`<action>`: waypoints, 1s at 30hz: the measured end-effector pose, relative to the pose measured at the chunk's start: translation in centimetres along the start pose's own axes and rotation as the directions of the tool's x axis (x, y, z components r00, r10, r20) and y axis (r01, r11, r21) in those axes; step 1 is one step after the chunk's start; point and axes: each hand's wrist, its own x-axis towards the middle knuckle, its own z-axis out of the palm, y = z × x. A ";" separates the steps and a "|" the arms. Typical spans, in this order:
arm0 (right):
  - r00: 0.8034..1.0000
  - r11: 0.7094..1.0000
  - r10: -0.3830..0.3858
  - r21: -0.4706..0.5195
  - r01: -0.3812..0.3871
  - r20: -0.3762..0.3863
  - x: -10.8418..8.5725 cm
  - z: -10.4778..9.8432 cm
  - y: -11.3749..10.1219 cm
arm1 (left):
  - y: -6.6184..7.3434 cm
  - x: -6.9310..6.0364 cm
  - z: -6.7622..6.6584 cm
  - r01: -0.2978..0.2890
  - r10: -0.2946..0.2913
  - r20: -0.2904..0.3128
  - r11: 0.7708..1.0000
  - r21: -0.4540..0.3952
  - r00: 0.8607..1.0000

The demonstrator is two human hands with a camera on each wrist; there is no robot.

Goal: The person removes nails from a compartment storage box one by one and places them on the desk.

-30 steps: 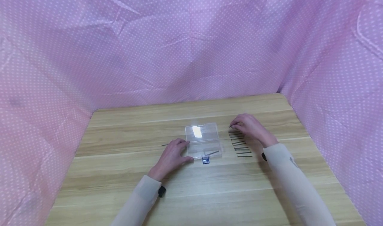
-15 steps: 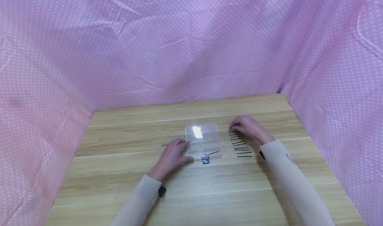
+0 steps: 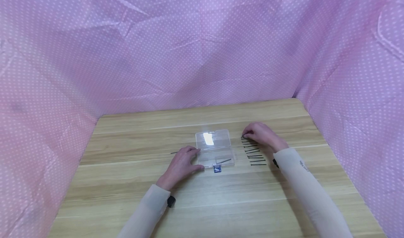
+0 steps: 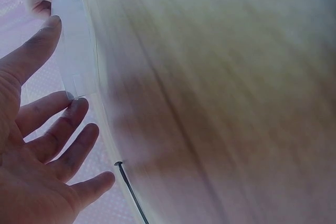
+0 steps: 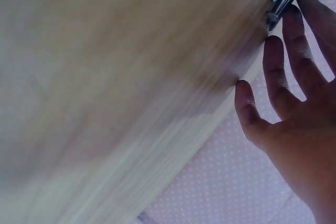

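Observation:
A clear plastic box (image 3: 209, 157) lies with its lid raised back on the table, one nail (image 3: 225, 161) inside it. My left hand (image 3: 180, 164) holds the box's left side between thumb and index finger, the other fingers spread. Another nail (image 4: 131, 192) lies on the table beside that hand's little finger. To the right of the box, several nails (image 3: 256, 156) form a column, each lying roughly crosswise. At the column's far end my right hand (image 3: 260, 134) pinches a nail (image 3: 242, 137), mostly hidden by the fingers; only its head end shows.
A blue label (image 3: 217, 168) is at the box's front latch. The wooden table (image 3: 202, 203) reaches to pink dotted cloth (image 3: 202, 55) hanging at the back and both sides. A black strap piece (image 3: 171, 201) sits at the left wrist.
My right hand has come slightly toward me, lowering its nail to the far end of the column. The left hand and box stay where they were.

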 end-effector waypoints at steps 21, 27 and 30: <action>0.989 0.998 -0.039 -0.045 0.033 -0.140 -2.1 0.1 -1.0 | 0.0 0.1 0.0 0.007 -0.007 0.011 1.000 0.007 1.000; 0.980 1.000 -0.021 0.003 0.022 -0.195 -2.9 0.1 -1.8 | 0.0 0.1 0.0 0.009 -0.009 0.011 1.000 0.008 1.000; 0.972 0.999 -0.026 0.034 0.034 -0.234 -3.2 0.2 -2.2 | 0.0 0.1 0.0 0.011 -0.011 0.013 1.000 0.009 1.000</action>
